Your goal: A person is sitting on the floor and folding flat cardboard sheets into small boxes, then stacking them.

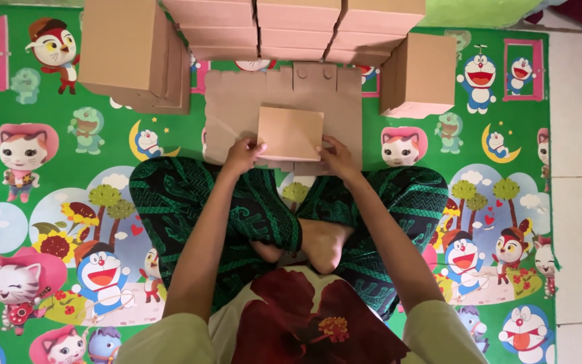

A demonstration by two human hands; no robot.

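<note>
A flat brown cardboard box blank (237, 101) lies on the mat in front of my crossed legs. One flap (289, 133) of it is folded up toward me. My left hand (242, 155) grips the flap's lower left corner. My right hand (337, 158) grips its lower right corner. Both hands rest just past my knees.
Stacks of folded cardboard boxes (298, 27) stand at the far side, with a tall box (126, 50) on the left and a smaller box (417, 74) on the right. A green cartoon-print mat (69, 182) covers the floor; pale floor tiles (580, 202) lie to the right.
</note>
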